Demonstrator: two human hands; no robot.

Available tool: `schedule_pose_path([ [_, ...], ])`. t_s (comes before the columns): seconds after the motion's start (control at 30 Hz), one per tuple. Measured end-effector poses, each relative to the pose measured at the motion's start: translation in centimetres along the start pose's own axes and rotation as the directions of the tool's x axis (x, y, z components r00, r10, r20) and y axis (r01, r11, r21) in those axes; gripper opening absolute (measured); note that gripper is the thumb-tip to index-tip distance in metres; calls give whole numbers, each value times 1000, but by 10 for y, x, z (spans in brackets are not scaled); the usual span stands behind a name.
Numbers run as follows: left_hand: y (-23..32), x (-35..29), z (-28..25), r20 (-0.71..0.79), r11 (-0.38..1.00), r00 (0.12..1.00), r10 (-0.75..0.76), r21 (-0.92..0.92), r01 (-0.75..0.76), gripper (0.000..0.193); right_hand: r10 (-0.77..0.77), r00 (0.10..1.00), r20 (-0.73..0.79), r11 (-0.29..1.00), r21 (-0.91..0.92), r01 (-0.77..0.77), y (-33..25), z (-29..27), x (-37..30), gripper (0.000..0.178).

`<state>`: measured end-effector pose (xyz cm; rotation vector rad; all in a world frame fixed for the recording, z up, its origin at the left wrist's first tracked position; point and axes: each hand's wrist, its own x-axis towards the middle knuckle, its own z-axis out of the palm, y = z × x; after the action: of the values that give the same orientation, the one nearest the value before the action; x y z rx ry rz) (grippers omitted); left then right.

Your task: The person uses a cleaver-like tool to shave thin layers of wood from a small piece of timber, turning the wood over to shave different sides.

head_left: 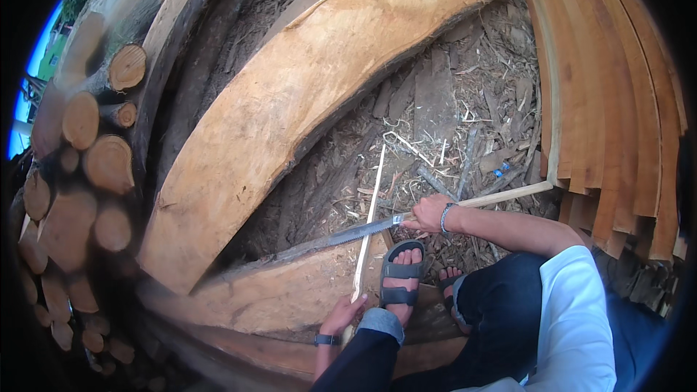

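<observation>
My right hand [430, 212] is closed around the handle end of a handsaw, and a beaded bracelet circles that wrist. The toothed grey saw blade [347, 235] points left and crosses a thin pale wooden stick [360, 274]. Near its lower end, the stick is gripped by my left hand [343, 315], which has a dark watch strap at the wrist. Beneath the crossing lies a rough wooden slab [290, 287]. My sandalled foot [401, 283] rests on the slab just right of the stick. The handle is mostly hidden by my right fingers.
A large curved slab [312, 94] spans the upper middle. Cut logs [109, 163] are piled at left; reddish planks [606, 87] stack at right. Bark and shavings [454, 112] cover the ground. Another pale stick [519, 192] stretches from my right forearm toward the planks.
</observation>
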<state>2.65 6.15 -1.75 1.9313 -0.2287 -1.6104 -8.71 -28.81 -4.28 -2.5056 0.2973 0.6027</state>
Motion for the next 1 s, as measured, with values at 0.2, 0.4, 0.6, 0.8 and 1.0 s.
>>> schedule_pose_path([
  [0.2, 23, -8, 7, -79, 981, 997, -8, 193, 23, 38, -117, 993, 13, 993, -17, 117, -21, 21, -12, 72],
  [0.4, 18, -4, 7, -81, 968, 996, 48, 250, -26, 39, 32, 998, -60, 999, 35, -30, 3, 8, -8, 75],
  [0.6, 17, -9, 10, -72, 987, 997, 24, 160, -12, 39, 67, 995, -69, 998, -2, -68, 12, 9, -4, 74],
  [0.8, 13, -4, 9, -87, 948, 992, 94, 313, -63, 45, -47, 997, -56, 996, -76, 43, -6, 17, -16, 74],
  [1.0, 20, -11, 16, -225, 893, 971, 74, 448, 36, 57, 301, 954, -16, 948, 114, -297, 31, -18, -1, 77],
])
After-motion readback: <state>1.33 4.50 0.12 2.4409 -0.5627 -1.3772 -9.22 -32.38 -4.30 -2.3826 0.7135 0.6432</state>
